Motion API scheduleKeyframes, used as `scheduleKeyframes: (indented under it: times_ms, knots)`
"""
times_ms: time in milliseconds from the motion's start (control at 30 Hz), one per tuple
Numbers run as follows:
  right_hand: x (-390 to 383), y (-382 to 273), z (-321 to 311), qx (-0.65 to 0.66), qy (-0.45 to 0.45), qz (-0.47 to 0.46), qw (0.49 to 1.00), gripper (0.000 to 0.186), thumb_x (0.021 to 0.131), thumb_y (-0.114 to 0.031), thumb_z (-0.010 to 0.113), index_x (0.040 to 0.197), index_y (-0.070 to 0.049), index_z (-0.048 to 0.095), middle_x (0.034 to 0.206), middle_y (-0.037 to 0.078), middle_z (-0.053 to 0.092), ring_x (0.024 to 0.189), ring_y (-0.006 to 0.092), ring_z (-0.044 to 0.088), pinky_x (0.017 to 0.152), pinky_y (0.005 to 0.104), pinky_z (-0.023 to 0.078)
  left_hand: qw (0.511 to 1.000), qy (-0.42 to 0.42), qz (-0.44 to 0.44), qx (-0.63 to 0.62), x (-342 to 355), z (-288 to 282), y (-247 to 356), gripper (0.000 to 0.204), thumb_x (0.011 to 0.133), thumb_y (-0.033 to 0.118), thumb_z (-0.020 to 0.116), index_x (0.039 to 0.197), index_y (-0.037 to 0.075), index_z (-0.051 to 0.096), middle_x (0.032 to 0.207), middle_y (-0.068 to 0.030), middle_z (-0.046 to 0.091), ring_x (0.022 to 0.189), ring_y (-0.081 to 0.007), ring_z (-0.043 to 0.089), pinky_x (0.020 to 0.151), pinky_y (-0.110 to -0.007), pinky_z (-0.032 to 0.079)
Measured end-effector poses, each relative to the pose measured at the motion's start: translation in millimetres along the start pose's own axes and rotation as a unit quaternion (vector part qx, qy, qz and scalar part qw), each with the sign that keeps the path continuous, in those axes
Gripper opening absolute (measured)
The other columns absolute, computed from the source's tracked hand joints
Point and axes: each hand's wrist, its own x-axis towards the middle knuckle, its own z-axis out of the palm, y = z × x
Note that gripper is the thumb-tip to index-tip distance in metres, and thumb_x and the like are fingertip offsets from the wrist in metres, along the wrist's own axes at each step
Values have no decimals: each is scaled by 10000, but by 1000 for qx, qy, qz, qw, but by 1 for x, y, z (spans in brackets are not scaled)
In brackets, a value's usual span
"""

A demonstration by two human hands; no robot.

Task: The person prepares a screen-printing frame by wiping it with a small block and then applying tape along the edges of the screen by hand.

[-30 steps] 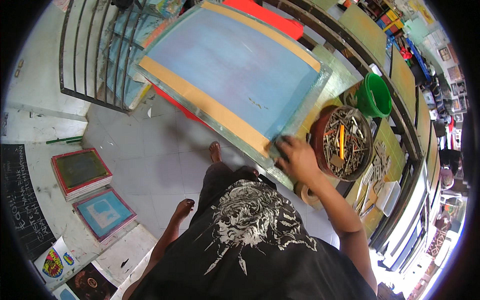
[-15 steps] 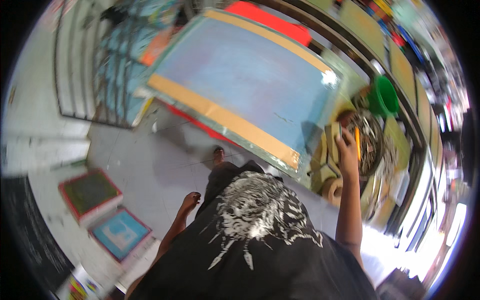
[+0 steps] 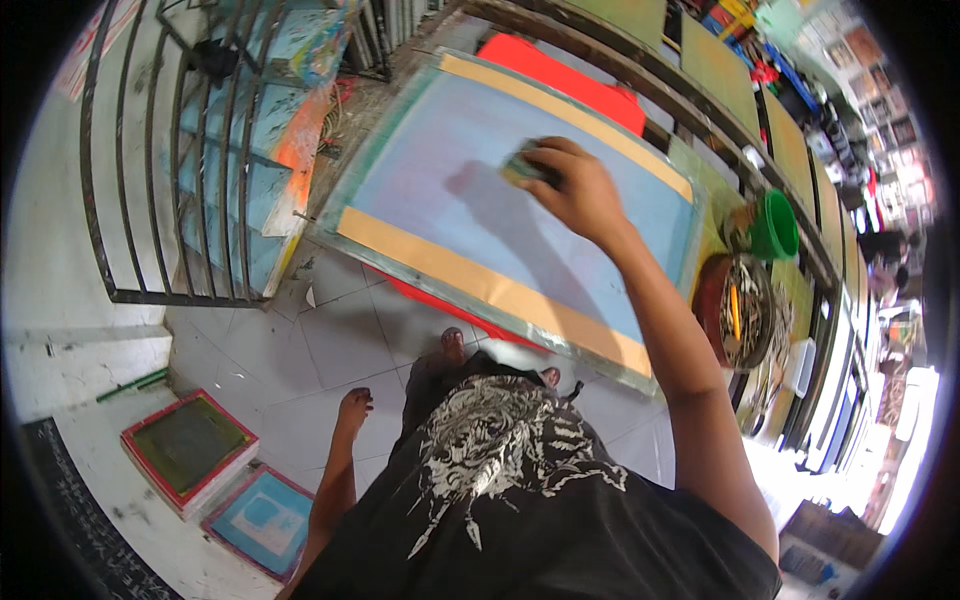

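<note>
A large screen-printing frame with a pale blue mesh (image 3: 420, 150) lies before me, tan tape strips along its near and far edges. Over its middle is my right hand (image 3: 580, 190), fingers closed round a small yellow-green sponge (image 3: 518, 168), partly hidden by the fingers. The hand casts a shadow on the mesh; whether the sponge touches it I cannot tell. Low at my side hangs my left hand (image 3: 355, 408), loosely open with nothing in it. Red material (image 3: 560, 80) sticks out from under the frame at the far and near sides.
Right of the frame stand a green bucket (image 3: 775, 225) and a round brown tub (image 3: 712, 310) of small sticks and tools with an orange-handled one. A metal railing (image 3: 180, 298) is on the left. Two smaller screens (image 3: 190, 450) (image 3: 265, 520) lie at lower left.
My right hand has moved left from beside the tub to over the mesh, now with the sponge in it. My left hand has stayed low at my side. The view has shifted slightly.
</note>
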Motion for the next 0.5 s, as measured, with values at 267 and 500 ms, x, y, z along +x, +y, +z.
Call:
scheduleKeyframes:
  times_ms: [267, 500]
  knots:
    - [210, 99, 132, -119, -87, 34, 989, 357, 799, -289, 701, 1105, -104, 699, 1065, 145, 687, 964, 328, 664, 826, 421, 530, 987, 24, 31, 158, -112, 20, -184, 282, 934, 327, 579, 933, 48, 623, 883, -106, 654, 761, -237, 636, 652, -401, 523]
    - [230, 117, 185, -148, -125, 60, 979, 381, 772, -331, 718, 1085, -114, 715, 1048, 149, 697, 969, 330, 668, 818, 423, 534, 979, 13, 40, 199, -203, 46, -267, 266, 928, 290, 571, 994, 37, 618, 889, -154, 671, 751, -306, 666, 687, -419, 536]
